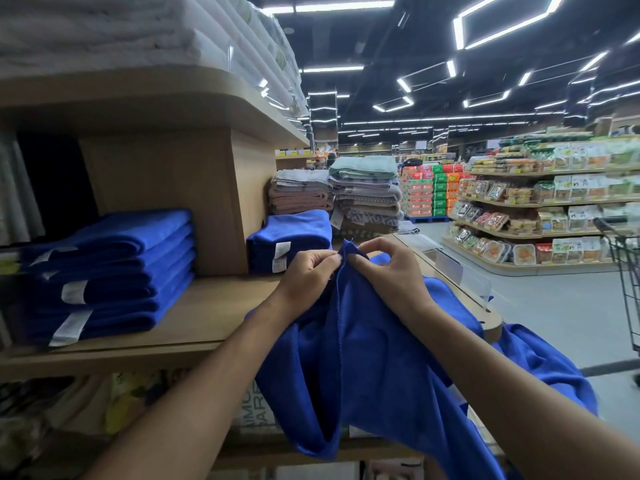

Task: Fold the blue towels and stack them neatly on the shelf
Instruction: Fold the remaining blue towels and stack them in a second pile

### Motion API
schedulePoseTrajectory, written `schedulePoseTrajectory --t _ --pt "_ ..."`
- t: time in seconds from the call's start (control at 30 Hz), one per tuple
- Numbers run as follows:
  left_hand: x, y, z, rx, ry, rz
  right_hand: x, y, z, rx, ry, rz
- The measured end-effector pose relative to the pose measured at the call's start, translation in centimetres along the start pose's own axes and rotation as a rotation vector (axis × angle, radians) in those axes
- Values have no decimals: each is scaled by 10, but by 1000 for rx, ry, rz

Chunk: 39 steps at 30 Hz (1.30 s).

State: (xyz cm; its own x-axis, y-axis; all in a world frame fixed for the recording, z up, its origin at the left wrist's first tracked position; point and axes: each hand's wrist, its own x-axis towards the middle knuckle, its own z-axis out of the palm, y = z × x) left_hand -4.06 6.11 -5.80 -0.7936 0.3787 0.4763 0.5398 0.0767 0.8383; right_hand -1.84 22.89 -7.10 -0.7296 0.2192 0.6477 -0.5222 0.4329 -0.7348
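Observation:
An unfolded blue towel (367,368) hangs in front of the wooden shelf (207,317). My left hand (308,275) and my right hand (388,268) pinch its top corner together, fingertips almost touching. The cloth drapes down between my forearms and over the shelf's right end. On the shelf's left sits a stack of several folded blue towels (107,271) with white labels. A smaller folded blue pile (291,240) lies behind my hands, beside the wooden divider.
White folded linen (138,29) fills the upper shelf. Grey, pink and green towel stacks (363,195) stand further back. A clear plastic price holder (460,275) lines the shelf's right edge. A shopping cart (623,265) stands at the far right in the aisle, with grocery shelves (536,209) beyond.

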Motion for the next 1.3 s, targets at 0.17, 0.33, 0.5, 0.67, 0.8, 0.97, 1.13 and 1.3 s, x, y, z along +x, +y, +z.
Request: schedulePoseTrajectory --t 0.17,0.33,0.5,0.67,0.8,0.97,1.13,1.3 --pt "-2 1 0 65 -63 53 1 0 0 -4 -13 -42" --pt "1 -2 -2 74 -24 67 3 2 4 32 2 11" --pt "-1 14 -2 187 37 53 0 -13 -4 -100 -22 -36" --pt "10 67 -13 224 51 126 18 -59 -35 -27 -143 -85" --pt "20 130 -23 229 69 217 37 -106 -63 -27 -230 -197" --pt "31 196 -36 295 129 274 46 -152 -88 -17 -325 -192" --pt "39 232 -46 216 190 249 41 -175 -101 -72 -445 -108" --pt "42 251 -56 161 230 242 29 -176 -108 -202 -597 -7"
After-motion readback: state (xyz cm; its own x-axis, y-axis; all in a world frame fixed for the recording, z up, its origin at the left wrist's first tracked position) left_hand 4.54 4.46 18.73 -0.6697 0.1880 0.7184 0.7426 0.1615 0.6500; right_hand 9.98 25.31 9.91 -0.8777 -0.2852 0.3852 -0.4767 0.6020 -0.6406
